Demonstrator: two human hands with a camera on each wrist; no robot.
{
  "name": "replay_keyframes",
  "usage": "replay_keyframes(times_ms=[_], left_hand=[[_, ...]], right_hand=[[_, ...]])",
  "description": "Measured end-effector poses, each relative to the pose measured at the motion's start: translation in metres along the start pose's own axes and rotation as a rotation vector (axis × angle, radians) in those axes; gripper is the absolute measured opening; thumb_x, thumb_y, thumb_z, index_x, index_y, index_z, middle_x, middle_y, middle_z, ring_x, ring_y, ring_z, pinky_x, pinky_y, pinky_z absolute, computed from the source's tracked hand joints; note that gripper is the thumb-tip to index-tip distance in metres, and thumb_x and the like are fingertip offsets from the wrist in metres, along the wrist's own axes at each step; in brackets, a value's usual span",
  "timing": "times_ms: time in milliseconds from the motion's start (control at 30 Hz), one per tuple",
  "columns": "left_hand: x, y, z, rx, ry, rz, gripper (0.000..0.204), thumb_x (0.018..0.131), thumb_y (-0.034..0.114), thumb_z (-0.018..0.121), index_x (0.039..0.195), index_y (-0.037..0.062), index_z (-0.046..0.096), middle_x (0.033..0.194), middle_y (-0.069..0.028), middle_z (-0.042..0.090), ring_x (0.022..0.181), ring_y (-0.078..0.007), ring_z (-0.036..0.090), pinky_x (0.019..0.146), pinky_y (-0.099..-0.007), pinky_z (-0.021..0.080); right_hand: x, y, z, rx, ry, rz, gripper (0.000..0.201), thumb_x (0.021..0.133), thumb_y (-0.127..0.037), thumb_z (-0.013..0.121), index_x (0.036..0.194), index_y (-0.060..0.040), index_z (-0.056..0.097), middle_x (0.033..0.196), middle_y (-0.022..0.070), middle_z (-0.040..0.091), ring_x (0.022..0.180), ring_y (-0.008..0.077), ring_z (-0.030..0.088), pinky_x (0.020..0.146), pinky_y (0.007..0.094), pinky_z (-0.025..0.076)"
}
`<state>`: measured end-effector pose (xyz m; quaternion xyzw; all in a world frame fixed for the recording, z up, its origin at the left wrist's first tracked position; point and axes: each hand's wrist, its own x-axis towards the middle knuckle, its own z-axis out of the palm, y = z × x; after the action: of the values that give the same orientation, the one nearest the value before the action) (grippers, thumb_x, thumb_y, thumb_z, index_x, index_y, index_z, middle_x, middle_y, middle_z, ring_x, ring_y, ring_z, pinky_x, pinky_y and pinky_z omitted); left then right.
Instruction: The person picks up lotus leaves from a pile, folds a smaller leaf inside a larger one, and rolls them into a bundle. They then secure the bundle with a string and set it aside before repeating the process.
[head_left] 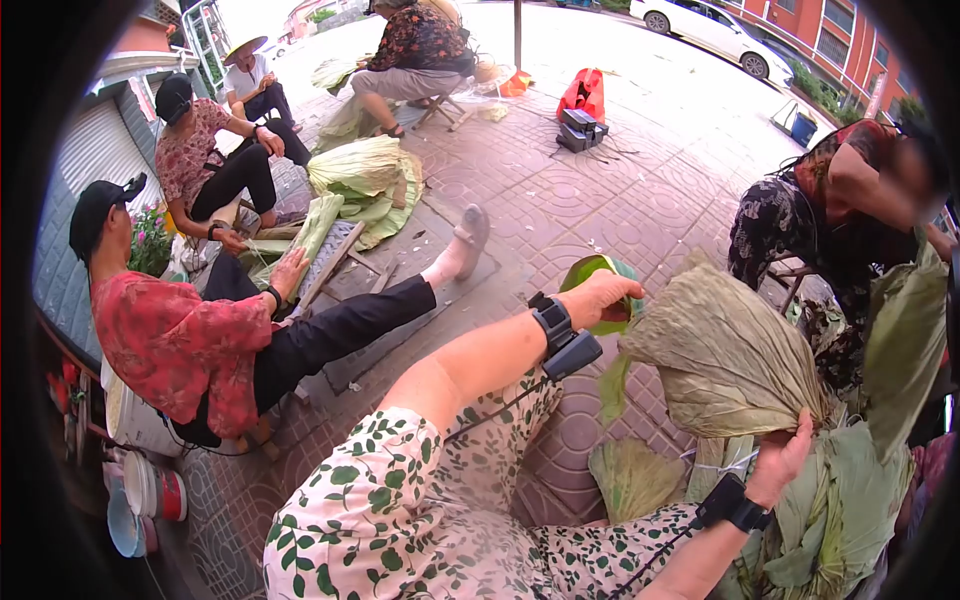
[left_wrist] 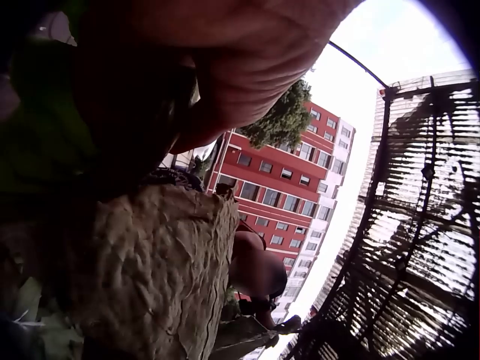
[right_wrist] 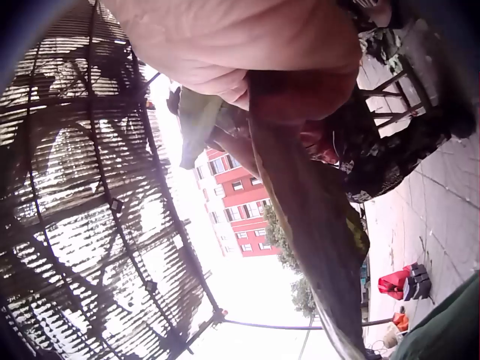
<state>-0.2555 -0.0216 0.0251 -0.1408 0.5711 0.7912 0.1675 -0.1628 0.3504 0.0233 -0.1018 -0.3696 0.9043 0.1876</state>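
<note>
A fan-shaped bundle of dried, wrinkled leaves [head_left: 715, 345] spreads between the two hands in the head view. My right hand [head_left: 783, 458] pinches its narrow gathered end, thumb uppermost. Beyond the bundle's wide left edge, my left hand [head_left: 600, 298] grips a green leaf [head_left: 590, 268] that hangs partly below it. The left wrist view has the left hand [left_wrist: 240, 67] across the top, over the wrinkled brown leaf surface [left_wrist: 165, 262], with dark green leaf [left_wrist: 45, 112] at the left. In the right wrist view a long leaf edge [right_wrist: 307, 217] runs down from the right hand [right_wrist: 247, 52].
More leaves [head_left: 840, 500] lie at the lower right, beside a smaller leaf fan [head_left: 635, 480]. A person in dark clothes [head_left: 800, 220] sits close on the right, handling leaves. Several seated people are at the left and back. A red bag [head_left: 583, 92] stands on the paving.
</note>
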Motion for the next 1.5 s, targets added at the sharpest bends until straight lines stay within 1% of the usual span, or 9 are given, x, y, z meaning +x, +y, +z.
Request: replay_keyframes(times_ms=[267,333,467,567,733,933,1167,1367,1500], left_hand=[[-0.008,0.004,0.001,0.009,-0.021,0.013,0.017,0.076,0.011,0.065,0.090,0.0043,0.058,0.086,-0.0066,0.062,0.075,-0.0185,0.063,0.072,-0.0326,0.054],[-0.011,0.007,0.001,0.013,-0.023,0.002,0.016,0.077,0.010,0.064,0.090,0.0037,0.058,0.086,-0.0067,0.062,0.074,-0.0184,0.063,0.072,-0.0323,0.054],[-0.009,0.007,0.000,-0.013,-0.013,-0.008,0.016,0.077,0.009,0.064,0.090,0.0029,0.058,0.086,-0.0074,0.062,0.074,-0.0188,0.063,0.071,-0.0325,0.054],[-0.001,0.005,-0.001,-0.034,-0.034,-0.010,0.016,0.077,0.009,0.064,0.090,0.0024,0.058,0.085,-0.0081,0.062,0.075,-0.0199,0.063,0.071,-0.0334,0.054],[0.002,0.004,0.000,0.006,0.000,0.010,0.014,0.077,0.002,0.059,0.091,-0.0002,0.058,0.085,-0.0105,0.062,0.076,-0.0235,0.064,0.070,-0.0373,0.055],[0.013,0.000,-0.006,0.009,0.036,0.012,0.018,0.075,-0.004,0.054,0.092,-0.0006,0.058,0.086,-0.0117,0.063,0.076,-0.0251,0.063,0.069,-0.0406,0.055],[0.004,0.007,-0.003,0.042,0.041,0.022,0.017,0.075,-0.004,0.054,0.091,-0.0008,0.058,0.086,-0.0107,0.062,0.078,-0.0244,0.063,0.069,-0.0406,0.055],[0.001,0.009,0.000,0.037,0.042,0.029,0.015,0.076,-0.001,0.056,0.090,0.0001,0.059,0.083,-0.0101,0.062,0.075,-0.0232,0.063,0.068,-0.0382,0.055],[-0.002,0.013,-0.001,0.023,0.036,0.009,0.013,0.077,0.000,0.057,0.090,0.0003,0.058,0.084,-0.0098,0.063,0.075,-0.0223,0.064,0.069,-0.0372,0.055]], right_hand=[[-0.017,-0.006,0.019,0.086,-0.070,0.038,0.038,0.087,-0.021,0.056,0.119,-0.0009,0.050,0.119,0.0111,0.054,0.107,0.0232,0.052,0.093,0.0379,0.040],[-0.026,-0.013,0.020,0.125,-0.196,0.025,0.040,0.089,-0.026,0.053,0.119,-0.0006,0.049,0.123,0.0119,0.052,0.111,0.0239,0.049,0.096,0.0386,0.037],[-0.020,-0.014,0.010,0.068,-0.219,-0.094,0.038,0.090,-0.027,0.052,0.117,0.0000,0.051,0.121,0.0122,0.053,0.110,0.0242,0.049,0.095,0.0392,0.038],[-0.017,-0.014,0.023,0.089,0.001,0.057,0.035,0.088,-0.022,0.055,0.115,0.0001,0.052,0.115,0.0115,0.056,0.107,0.0239,0.051,0.094,0.0387,0.040],[0.001,0.001,0.007,-0.089,-0.010,-0.036,0.032,0.086,-0.018,0.058,0.113,-0.0004,0.054,0.112,0.0108,0.057,0.103,0.0220,0.053,0.091,0.0380,0.041],[-0.020,-0.012,0.023,0.080,-0.103,-0.095,0.037,0.088,-0.024,0.054,0.117,-0.0001,0.051,0.121,0.0114,0.053,0.109,0.0245,0.050,0.094,0.0383,0.038],[-0.008,-0.015,0.014,0.104,0.031,0.090,0.039,0.088,-0.023,0.054,0.118,0.0010,0.050,0.121,0.0123,0.053,0.108,0.0259,0.051,0.093,0.0411,0.040],[-0.006,-0.003,0.027,-0.374,0.107,-0.231,0.032,0.086,-0.016,0.058,0.111,0.0025,0.051,0.100,0.0119,0.059,0.087,0.0217,0.058,0.077,0.0357,0.048],[-0.014,0.000,0.032,-0.519,0.056,-0.347,0.033,0.088,-0.021,0.057,0.113,-0.0005,0.052,0.110,0.0100,0.058,0.097,0.0203,0.056,0.085,0.0349,0.046]])
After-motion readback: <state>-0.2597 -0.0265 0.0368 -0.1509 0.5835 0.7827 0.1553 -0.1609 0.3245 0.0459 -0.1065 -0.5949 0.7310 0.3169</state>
